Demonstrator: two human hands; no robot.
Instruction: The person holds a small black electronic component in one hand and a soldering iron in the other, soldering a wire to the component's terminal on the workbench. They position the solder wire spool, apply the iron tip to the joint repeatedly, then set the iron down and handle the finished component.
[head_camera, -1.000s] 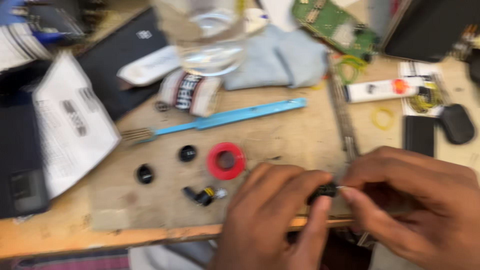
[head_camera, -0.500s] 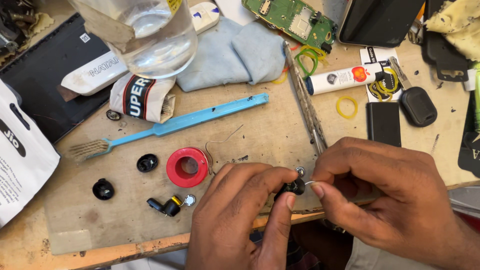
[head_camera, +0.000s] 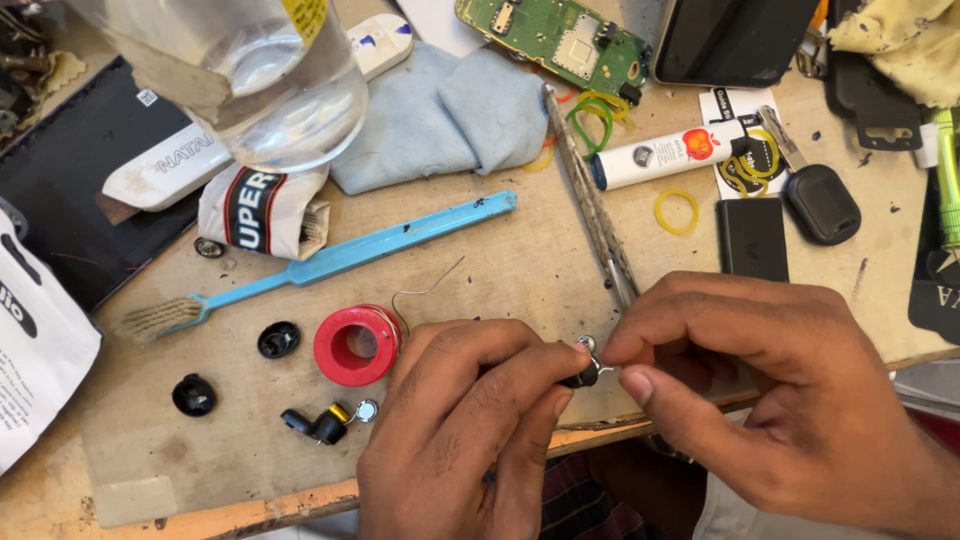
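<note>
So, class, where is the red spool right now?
In the head view, the red spool lies on the workbench, just left of the left hand, below the blue brush.

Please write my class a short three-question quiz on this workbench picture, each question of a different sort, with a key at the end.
1. True or false: both hands pinch one small black part between their fingertips.
2. What lies closest to the left hand? A) the red spool B) the green circuit board C) the yellow rubber band
3. Fill in: the brush on the table has a ____ handle.

Key
1. True: the left hand and the right hand meet on it at the table's near edge.
2. A: the spool sits just beside the left hand's knuckles.
3. Blue.
</note>
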